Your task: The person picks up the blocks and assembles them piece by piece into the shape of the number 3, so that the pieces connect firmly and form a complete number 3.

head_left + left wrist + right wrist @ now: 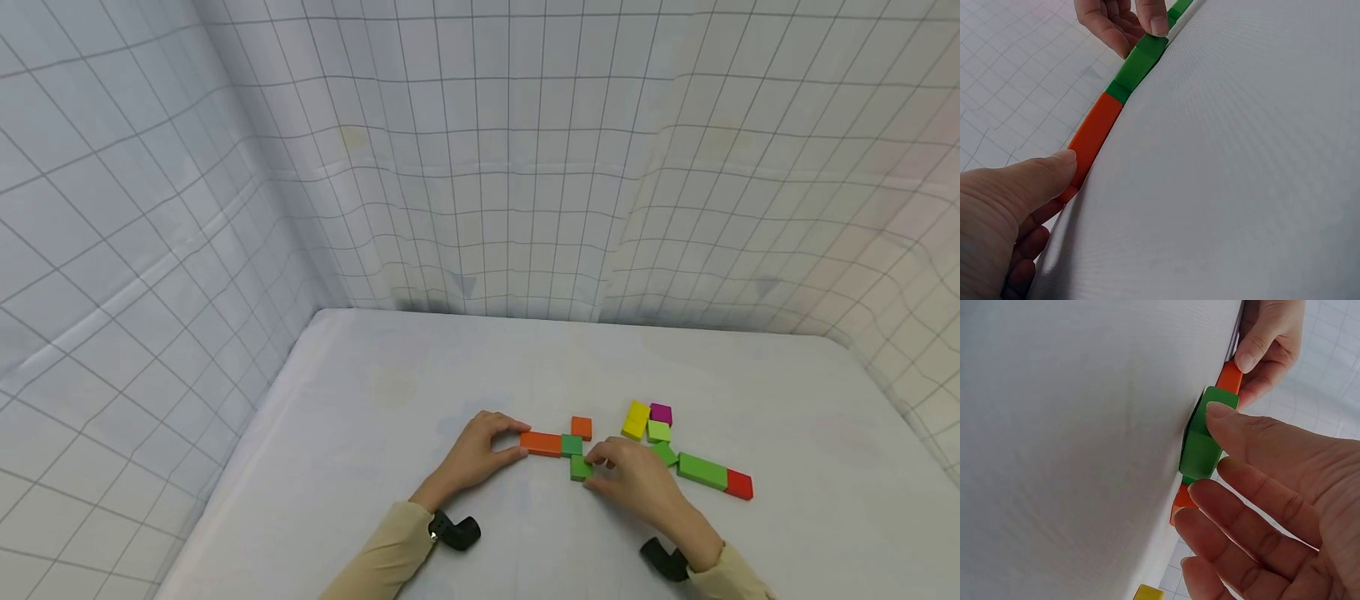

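My left hand [478, 452] pinches the left end of a long orange block [541, 443] lying on the white table. In the left wrist view its thumb presses the side of that orange block [1093, 134]. A dark green cube [572, 446] abuts the block's right end. Just in front of the cube lies a green block [581, 468], which my right hand [637, 482] pinches by its right side between thumb and fingers. The right wrist view shows the thumb on this green block [1202, 447]. Behind the dark green cube sits a small orange cube [581, 427].
Right of my right hand lie a yellow block [636, 420], a purple cube [661, 413], a lime cube [658, 432], a partly covered green piece [664, 453], a long green block [702, 471] and a red block [739, 484]. Grid-patterned white cloth [480, 167] walls the table.
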The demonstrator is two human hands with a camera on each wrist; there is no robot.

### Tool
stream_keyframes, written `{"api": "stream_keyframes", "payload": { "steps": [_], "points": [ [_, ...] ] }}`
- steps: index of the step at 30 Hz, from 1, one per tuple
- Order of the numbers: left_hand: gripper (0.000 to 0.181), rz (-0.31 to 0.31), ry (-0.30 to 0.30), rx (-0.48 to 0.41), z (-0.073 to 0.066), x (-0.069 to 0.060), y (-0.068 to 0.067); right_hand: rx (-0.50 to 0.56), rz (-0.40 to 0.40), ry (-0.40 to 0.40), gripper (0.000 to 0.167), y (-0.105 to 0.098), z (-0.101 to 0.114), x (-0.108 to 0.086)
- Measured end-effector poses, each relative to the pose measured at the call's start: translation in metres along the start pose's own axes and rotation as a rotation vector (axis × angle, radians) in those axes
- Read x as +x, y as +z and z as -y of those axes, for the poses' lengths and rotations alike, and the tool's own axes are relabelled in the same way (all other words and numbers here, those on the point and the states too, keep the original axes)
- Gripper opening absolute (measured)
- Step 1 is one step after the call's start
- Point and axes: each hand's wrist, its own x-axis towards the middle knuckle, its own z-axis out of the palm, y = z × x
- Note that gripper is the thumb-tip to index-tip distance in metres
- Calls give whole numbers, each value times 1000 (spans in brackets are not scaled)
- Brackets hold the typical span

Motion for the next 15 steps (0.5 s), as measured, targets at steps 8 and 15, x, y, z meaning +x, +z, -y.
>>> {"api": "stream_keyframes", "payload": {
  "steps": [8,15],
  "points": [
    [32,-3,14,-1,0,-1,0,-6,2,4,23,1,2,0],
    [33,6,-8,-4,-1,-1,-1,2,26,46,24,-5,2,-2]
  ]
}}
